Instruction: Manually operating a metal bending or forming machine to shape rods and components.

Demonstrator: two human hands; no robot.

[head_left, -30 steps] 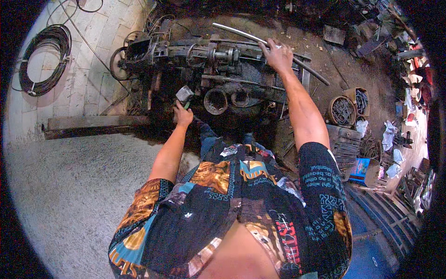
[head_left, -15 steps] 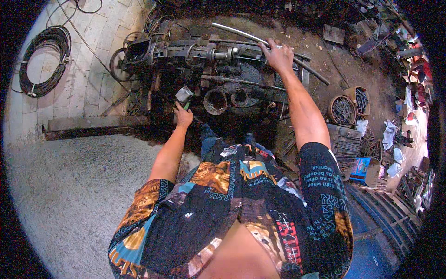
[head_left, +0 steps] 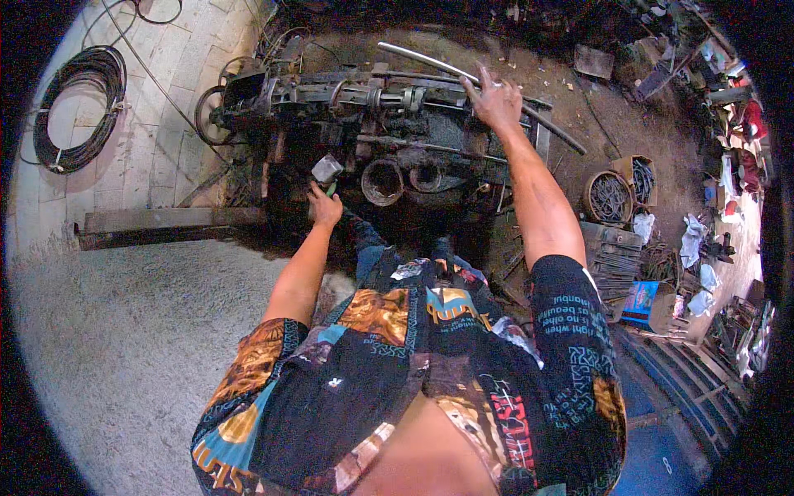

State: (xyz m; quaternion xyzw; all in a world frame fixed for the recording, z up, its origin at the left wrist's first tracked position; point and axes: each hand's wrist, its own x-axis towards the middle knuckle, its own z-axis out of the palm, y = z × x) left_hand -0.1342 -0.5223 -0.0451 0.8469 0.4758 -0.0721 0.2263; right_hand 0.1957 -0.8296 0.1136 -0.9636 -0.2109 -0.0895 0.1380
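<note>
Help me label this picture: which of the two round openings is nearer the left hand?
The left round opening, larger in view; the right round opening lies farther from the left hand.

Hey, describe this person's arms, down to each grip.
The short left sleeve is black with orange and blue patches; the short right sleeve is black with bluish lettering and patterns. The forearms are bare. The left grip and right grip wear no gloves.

Machine [head_left: 370, 142]: upper centre of the frame
Cable coil [head_left: 112, 85]: over there, upper left
Rod [head_left: 434, 63]: at the right hand [head_left: 499, 104], upper centre
Hammer [head_left: 327, 169]: in the left hand [head_left: 324, 207]
Tub [head_left: 588, 201]: right, metal pieces [head_left: 610, 195] inside
</note>
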